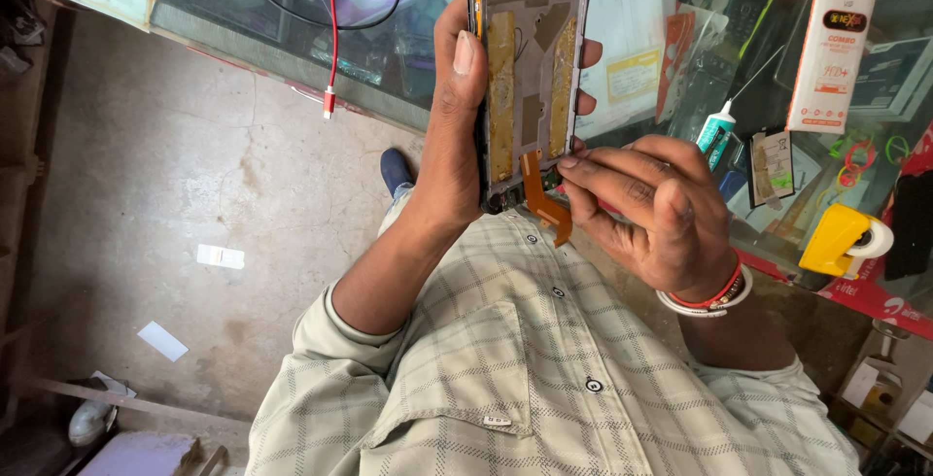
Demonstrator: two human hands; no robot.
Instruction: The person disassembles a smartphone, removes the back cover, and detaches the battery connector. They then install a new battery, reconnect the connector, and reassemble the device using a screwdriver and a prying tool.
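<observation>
Opened smartphone, back cover off, held upright over the person's lap and in front of a glass counter. The body is a flat, rigid rectangle with a dark rim; its exposed inner frame is dull grey metal bearing two long yellowish adhesive strips down its length, and a green circuit board shows at the top edge. From the lower end hangs a thin, glossy orange flex cable, bent and tapering to a free tip below the phone.

The left hand is wrapped around the phone's left edge, thumb laid flat along the rim and fingertips showing at the right edge. The right hand has its fingers drawn together, their tips pressed at the phone's lower right corner just beside the flex cable's root; whether they pinch the cable itself cannot be told. Red and white bangles circle the right wrist.

On the counter, right of the phone, lie a small glue tube with a fine needle nozzle, a tall white and orange carton and a yellow plastic tape dispenser holding a white roll. A red cable hangs over the counter's near edge. Under the glass, packets and cards are visible but indistinct. The person wears a pale green checked shirt of woven cloth; the concrete floor is mottled and stained.
</observation>
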